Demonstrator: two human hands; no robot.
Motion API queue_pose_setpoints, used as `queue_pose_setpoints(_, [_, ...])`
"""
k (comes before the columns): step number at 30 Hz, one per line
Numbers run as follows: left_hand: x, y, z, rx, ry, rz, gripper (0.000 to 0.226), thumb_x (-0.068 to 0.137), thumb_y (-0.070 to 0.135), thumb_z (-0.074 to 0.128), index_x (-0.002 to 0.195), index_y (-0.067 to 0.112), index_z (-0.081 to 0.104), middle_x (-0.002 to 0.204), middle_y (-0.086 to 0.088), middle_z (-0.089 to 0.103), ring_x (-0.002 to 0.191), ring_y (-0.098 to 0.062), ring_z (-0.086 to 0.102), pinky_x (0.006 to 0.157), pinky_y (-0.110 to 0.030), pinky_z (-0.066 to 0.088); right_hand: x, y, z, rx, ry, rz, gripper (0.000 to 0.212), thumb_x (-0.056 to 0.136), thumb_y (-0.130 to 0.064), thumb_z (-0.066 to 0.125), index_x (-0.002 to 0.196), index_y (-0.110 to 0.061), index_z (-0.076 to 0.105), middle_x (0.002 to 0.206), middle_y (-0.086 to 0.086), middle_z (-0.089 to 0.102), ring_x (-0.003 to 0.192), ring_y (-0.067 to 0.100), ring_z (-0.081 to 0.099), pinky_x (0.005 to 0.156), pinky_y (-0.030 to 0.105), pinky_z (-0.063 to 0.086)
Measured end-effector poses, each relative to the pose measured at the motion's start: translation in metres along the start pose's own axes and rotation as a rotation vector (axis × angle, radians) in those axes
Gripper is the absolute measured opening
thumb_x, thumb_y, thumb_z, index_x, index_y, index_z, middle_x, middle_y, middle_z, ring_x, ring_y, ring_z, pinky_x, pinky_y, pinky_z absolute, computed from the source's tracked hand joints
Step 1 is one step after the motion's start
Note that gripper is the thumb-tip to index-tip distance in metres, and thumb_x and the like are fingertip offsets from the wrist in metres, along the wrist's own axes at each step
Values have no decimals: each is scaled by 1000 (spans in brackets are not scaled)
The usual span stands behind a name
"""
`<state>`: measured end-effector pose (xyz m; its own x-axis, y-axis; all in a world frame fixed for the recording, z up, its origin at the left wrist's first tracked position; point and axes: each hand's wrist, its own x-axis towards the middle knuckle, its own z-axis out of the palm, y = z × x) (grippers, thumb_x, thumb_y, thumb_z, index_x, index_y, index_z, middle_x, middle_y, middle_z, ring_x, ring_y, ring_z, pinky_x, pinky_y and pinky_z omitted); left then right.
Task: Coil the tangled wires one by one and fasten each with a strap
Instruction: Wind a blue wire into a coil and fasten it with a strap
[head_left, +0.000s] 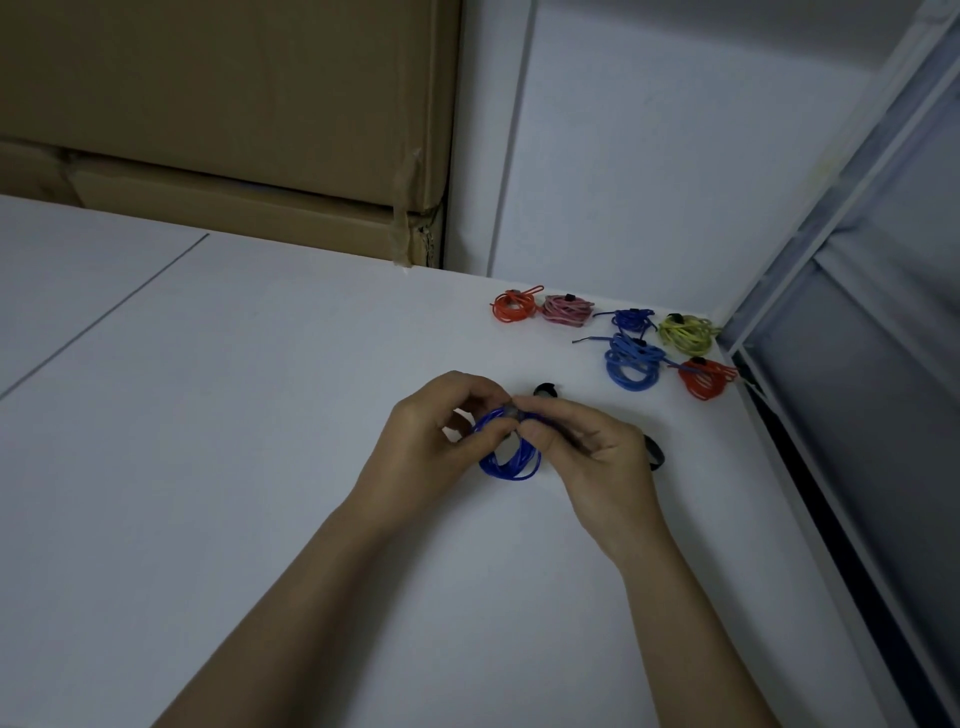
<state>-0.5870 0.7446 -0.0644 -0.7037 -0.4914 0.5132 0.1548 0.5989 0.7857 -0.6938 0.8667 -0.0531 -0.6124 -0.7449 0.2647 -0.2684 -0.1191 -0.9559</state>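
— What have you got in your hands?

— A dark blue wire coil (511, 457), looped into a small bundle. My left hand (441, 431) grips its left side, fingers curled round the strands, and my right hand (592, 447) pinches the top of the bundle between thumb and fingertips, right against my left thumb. Something dark and small sits under those fingertips; it is too blurred for me to say whether it is a strap.

— Where is the coil, on the surface?

— Its lower loops hang down toward the white surface (260, 415); I cannot tell if they touch it. It sits between my two hands, a little right of the middle of the view.

— Any straps lying loose?

— One black strap (545, 389), curled into a ring, lies just beyond my fingertips. Another black strap (654, 452) pokes out from behind my right hand, on its right side.

— And the other wires?

— Grouped in the far right corner of the surface, well apart from my hands. At the back, an orange coil (513, 305) with a pink coil (567, 310) just beside it, then a small blue coil (631, 319) and a yellow-green coil (687, 332). Nearer me, a larger light blue coil (634, 364) and a red coil (704, 378). Several carry a small black band.

— What's behind all that?

— Brown cardboard boxes (234, 130) stacked against the far left, and a white wall (649, 156) behind the corner.
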Motion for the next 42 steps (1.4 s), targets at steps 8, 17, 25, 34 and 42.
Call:
queue_pose_setpoints(8, [-1,-5,2,75,-41,58,17,81,21,69,96,24,62,95,16,60,88,-2,58,72,-14,50,-2,5,1,-23,80,-28,31,85,1,65,83,-29,71,84,-10,74,83,9,69,76,17,52])
queue_pose_setpoints(17, [1,7,1,-352,-96,-314,15,91,20,56,98,12,67,94,1,70,81,-18,68,70,-23,54,-4,6,3,-77,119,-114,34,87,7,60,84,-26,66,82,-19,71,82,1,66,76,12,48])
queue_pose_setpoints(25, [1,3,-4,-506,-229,-431,30,94,-4,49,103,17,68,91,4,75,88,-12,71,74,-19,54,-5,7,-1,-83,74,-160,28,87,6,58,87,-21,65,83,-20,69,81,0,65,76,11,48])
queue_pose_setpoints(34, [3,4,-4,-501,-117,-553,19,91,-4,56,86,7,71,71,-2,72,66,-10,68,62,-19,54,-3,12,0,-182,-25,-263,15,85,-19,55,85,-29,66,95,-15,58,93,8,60,80,17,48])
queue_pose_setpoints(42, [3,2,0,-483,-28,-495,14,88,2,62,84,8,73,76,-11,73,70,-20,69,71,-31,58,-4,15,1,-278,-86,-221,23,84,-7,59,85,-29,65,91,-13,63,91,6,61,78,14,48])
